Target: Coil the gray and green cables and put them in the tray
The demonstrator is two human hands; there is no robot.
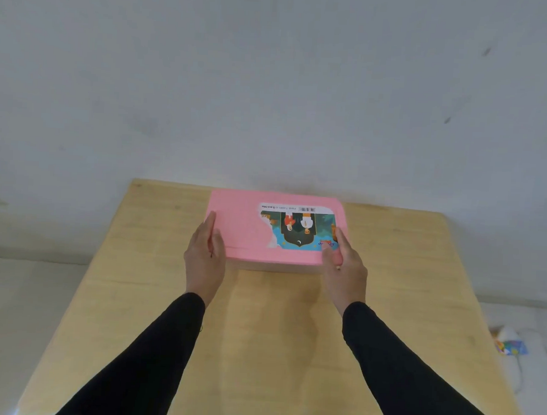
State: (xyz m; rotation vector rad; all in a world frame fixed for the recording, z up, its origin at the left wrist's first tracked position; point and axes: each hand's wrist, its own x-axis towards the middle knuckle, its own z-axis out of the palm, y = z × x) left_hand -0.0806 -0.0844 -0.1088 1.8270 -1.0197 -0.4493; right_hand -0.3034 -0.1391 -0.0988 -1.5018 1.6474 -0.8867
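Pink lidded tray (pixel 243 228) sitting at far end of wooden table (pixel 156 283). Left hand (pixel 205 254) and right hand (pixel 345 267), fingers extended, flanking tray, pressing against its sides. Cables not showing.

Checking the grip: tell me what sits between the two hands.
In the head view, the pink box with its torn label lies between the left hand and the right hand, one at each side.

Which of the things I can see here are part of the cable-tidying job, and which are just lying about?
Part of the job:
- pink box, lid on, presumably the tray
- left hand at its left side
- right hand at its right side
No cables are in view.

Just lying about:
- colourful wrapper off the table, at the right
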